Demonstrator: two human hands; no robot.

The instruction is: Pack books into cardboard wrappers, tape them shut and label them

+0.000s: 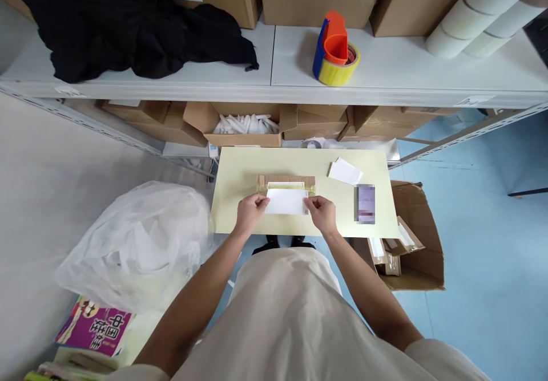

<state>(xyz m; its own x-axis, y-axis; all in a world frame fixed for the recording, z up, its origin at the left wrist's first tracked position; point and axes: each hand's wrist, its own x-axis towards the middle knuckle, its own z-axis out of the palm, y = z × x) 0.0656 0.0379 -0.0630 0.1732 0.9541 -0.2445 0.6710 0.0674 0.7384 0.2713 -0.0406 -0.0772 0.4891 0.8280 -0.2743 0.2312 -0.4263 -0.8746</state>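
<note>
Between my two hands is a white label sheet, pinched at its left side by my left hand and at its right side by my right hand. Just behind it lies a small taped cardboard box on the pale yellow table. The sheet overlaps the front of this box; whether the two touch I cannot tell. A stack of white labels lies to the right of the box. Nearer my right hand sits a purple rectangular item, blurred out.
A tape dispenser and black cloth occupy the shelf above. Below it, an open carton holds white items. A cardboard box with parcels stands right of the table; a full plastic bag bulges at its left.
</note>
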